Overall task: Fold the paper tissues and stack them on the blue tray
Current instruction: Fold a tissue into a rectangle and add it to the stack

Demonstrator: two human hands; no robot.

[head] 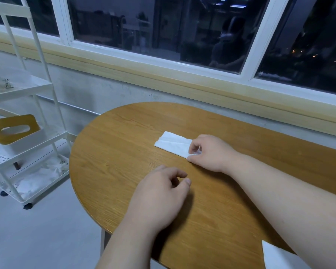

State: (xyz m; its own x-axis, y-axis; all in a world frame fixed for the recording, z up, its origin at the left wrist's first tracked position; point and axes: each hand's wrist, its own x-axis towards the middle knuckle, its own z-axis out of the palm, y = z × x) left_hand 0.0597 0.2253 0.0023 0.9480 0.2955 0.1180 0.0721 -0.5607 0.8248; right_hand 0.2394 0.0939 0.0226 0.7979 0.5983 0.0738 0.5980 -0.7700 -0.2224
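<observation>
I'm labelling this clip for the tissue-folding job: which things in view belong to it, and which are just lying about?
Job: folded tissue, pinched by the right hand; idle left hand; white sheet at the table's near edge; wooden table.
Lying about: white cart; lidded box on it; window.

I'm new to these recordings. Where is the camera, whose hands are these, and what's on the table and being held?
There is no machine here: one wide-angle camera sits on a person's head and looks down at their bare hands. The right hand pinches one end of a folded white paper tissue lying on the oval wooden table. The left hand is over the table, fingers loosely curled, holding nothing. Another white sheet shows at the bottom right edge. A white wheeled shelf cart stands to the left. No blue tray is in view.
</observation>
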